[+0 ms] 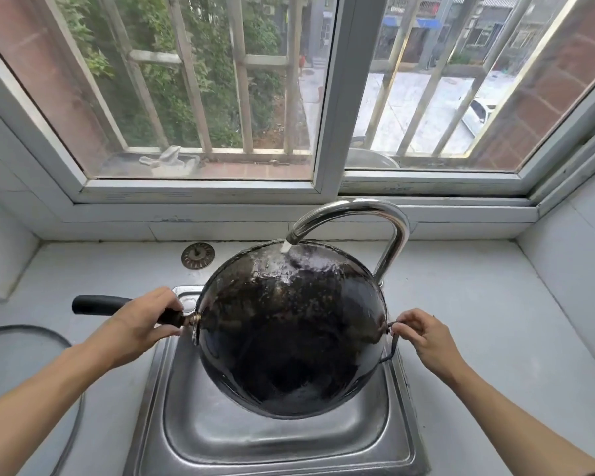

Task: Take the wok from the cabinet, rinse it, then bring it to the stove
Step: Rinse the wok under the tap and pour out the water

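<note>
1. Bright, even daylight enters through the window (289, 97); shadows stay soft.
2. Glare streaks the tap (375, 209) and wet wok (289, 321).
3. Wide-angle distortion bends the frame's edges; detail is slightly soft.

Wok (291, 338) hides sink (200, 434) drain; round lid (24, 348) cut off left

The wok (291, 333) hung bottom-up and tilted over the steel sink (200, 427), water from the curved tap (354, 209) striking its upper back. The left hand (136, 324) gripped the long black handle (97, 305) close to the bowl, while the right hand (423, 336) pinched the small wire loop (391, 348) on the opposite rim. A round strainer (197, 255) lay on the counter (478, 304) behind the sink, below the barred window (220, 84).
</note>
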Tool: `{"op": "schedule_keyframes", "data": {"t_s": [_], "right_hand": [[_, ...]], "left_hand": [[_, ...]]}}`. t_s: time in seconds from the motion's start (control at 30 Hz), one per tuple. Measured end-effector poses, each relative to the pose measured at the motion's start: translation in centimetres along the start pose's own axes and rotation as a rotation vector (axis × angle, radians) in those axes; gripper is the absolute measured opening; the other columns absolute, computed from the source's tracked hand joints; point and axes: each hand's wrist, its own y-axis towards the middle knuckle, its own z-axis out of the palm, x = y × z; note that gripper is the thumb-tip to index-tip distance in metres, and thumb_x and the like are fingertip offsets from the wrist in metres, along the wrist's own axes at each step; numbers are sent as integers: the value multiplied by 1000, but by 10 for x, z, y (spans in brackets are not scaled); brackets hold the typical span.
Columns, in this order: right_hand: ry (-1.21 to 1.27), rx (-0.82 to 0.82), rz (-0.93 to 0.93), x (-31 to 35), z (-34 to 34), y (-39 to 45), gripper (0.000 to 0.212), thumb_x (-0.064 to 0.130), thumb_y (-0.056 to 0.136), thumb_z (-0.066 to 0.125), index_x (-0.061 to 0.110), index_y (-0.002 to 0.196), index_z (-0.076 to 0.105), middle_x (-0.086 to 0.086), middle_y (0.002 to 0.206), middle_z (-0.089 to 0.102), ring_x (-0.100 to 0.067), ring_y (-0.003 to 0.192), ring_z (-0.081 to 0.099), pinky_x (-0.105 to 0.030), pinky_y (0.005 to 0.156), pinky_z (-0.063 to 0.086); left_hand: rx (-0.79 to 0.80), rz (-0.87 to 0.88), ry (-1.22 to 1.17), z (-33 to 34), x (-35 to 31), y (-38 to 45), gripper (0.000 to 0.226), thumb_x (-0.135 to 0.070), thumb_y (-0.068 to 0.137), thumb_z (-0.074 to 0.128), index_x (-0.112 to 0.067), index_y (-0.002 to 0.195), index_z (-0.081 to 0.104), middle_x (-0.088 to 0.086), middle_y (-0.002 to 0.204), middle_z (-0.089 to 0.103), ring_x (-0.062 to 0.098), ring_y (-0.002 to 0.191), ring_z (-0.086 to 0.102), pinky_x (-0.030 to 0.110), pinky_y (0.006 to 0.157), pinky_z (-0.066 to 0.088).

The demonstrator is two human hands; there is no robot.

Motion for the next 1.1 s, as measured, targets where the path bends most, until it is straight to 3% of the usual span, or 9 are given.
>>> {"op": "schedule_keyframes", "data": {"t_s": [0.07,0.1,0.2,0.33,0.47,0.53,0.63,0.77,1.1], "right_hand": [[4,-10,4,-1,-2,-1,39,50,72,78,16,84,66,-3,78,74,-19,79,71,-27,78,55],[-3,-13,8,0,-3,-2,39,50,72,77,15,85,66,-4,77,74,-19,79,71,-28,79,55],[-25,-20,12,0,-4,-4,9,16,84,74,13,84,65,-3,75,74,-18,78,71,-34,81,55],[-39,-29,21,-2,-6,-6,7,13,85,72,13,84,65,0,75,74,-12,75,70,-29,81,54],[-40,-43,32,-5,-8,-11,7,14,86,71,12,85,65,-1,75,75,-20,79,70,-30,80,53],[-18,-52,39,-4,-10,-14,13,24,84,72,12,85,65,-1,76,75,-22,81,70,-29,80,54],[7,-68,35,-4,-15,-19,50,60,69,72,14,85,66,-2,77,75,-17,79,71,-25,78,54],[-6,-73,47,-5,-18,-17,8,18,86,71,11,86,66,-2,76,75,-22,81,70,-42,86,55],[-34,-54,13,13,-6,0,15,25,81,74,12,85,66,-2,75,74,-15,74,70,-39,82,56]], "left_hand": [[-3,3,7,0,1,3,39,-21,73,82,-33,90,49,-16,87,53,10,78,56,35,67,49],[-3,1,11,-1,2,5,39,-22,73,82,-33,90,49,-17,88,53,9,78,56,35,68,49],[-3,13,28,-4,2,12,39,-25,73,81,-34,90,48,-17,87,53,9,78,56,36,67,49],[6,17,24,-8,0,22,36,-26,73,81,-32,90,50,-16,86,54,10,78,57,37,69,50],[32,33,22,-9,-1,31,35,-27,74,80,-34,91,49,-18,87,54,8,80,57,35,70,50],[33,54,23,-10,-5,35,36,-26,74,80,-35,91,49,-18,88,54,8,80,57,33,70,50],[26,74,25,-12,-10,43,38,-22,73,82,-32,90,50,-18,87,53,8,78,57,34,69,49],[24,99,32,-15,-11,50,40,-20,70,84,-30,90,50,-18,87,52,11,76,57,35,67,49],[-36,144,75,-22,2,30,33,-20,69,84,-22,89,57,-15,84,49,12,70,52,34,63,47]]}}
